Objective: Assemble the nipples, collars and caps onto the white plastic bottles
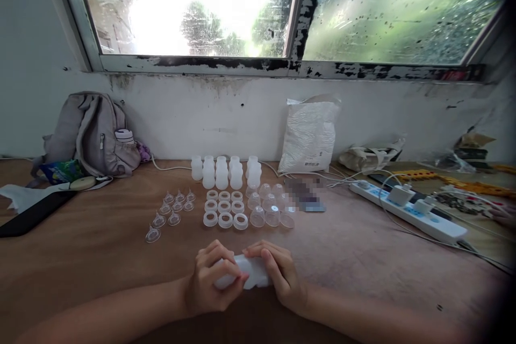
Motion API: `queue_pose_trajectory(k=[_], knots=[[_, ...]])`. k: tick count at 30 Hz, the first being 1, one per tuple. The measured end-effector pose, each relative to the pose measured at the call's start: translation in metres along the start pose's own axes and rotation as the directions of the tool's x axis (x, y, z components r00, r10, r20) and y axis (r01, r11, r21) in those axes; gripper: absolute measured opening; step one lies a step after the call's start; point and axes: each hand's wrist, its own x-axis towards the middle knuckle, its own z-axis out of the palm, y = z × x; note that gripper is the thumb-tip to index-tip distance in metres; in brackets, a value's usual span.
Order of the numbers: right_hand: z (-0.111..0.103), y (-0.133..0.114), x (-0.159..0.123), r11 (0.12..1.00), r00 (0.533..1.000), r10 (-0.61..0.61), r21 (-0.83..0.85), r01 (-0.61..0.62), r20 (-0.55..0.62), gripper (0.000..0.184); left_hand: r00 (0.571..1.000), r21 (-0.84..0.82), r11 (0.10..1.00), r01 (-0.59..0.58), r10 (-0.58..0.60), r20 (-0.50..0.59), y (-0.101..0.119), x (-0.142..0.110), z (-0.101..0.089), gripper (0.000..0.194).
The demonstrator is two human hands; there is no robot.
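Observation:
My left hand (212,279) and my right hand (278,274) both grip a small translucent white bottle (250,271) lying sideways just above the wooden table (363,258). Fingers of both hands wrap round it, hiding its ends. Farther back stand several white bottles (223,172) in a row. In front of them lie several white screw rings (224,208), several clear teats (171,209) to the left, and several clear domed caps (268,204) to the right.
A grey backpack (94,137) leans on the wall at the back left, with a black phone (32,215) beside it. A white plastic bag (310,137) stands at the back centre. A white power strip (407,209) with plugs and cables lies right.

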Motion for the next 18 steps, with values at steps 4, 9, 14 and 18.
queue_pose_trajectory(k=[4,9,14,18], knots=[[0.002,0.001,0.003,0.990,0.989,0.139,-0.007,-0.139,-0.053,0.032,0.967,-0.084,0.964,0.253,-0.249,0.063,-0.005,0.007,0.002,0.006],[0.003,0.001,0.008,0.998,0.996,0.067,-0.015,-0.068,-0.057,0.029,0.849,-0.111,0.842,0.528,-0.523,0.078,-0.010,0.016,0.005,0.016],[0.001,0.005,0.012,0.991,0.996,-0.090,-0.101,0.090,0.004,0.027,0.753,-0.176,0.734,0.656,-0.651,0.091,-0.014,0.017,0.008,0.020],[-0.006,0.011,0.024,0.915,0.927,-0.348,-0.164,0.368,0.141,0.027,0.739,-0.181,0.718,0.673,-0.663,0.118,-0.016,0.021,0.005,0.021]])
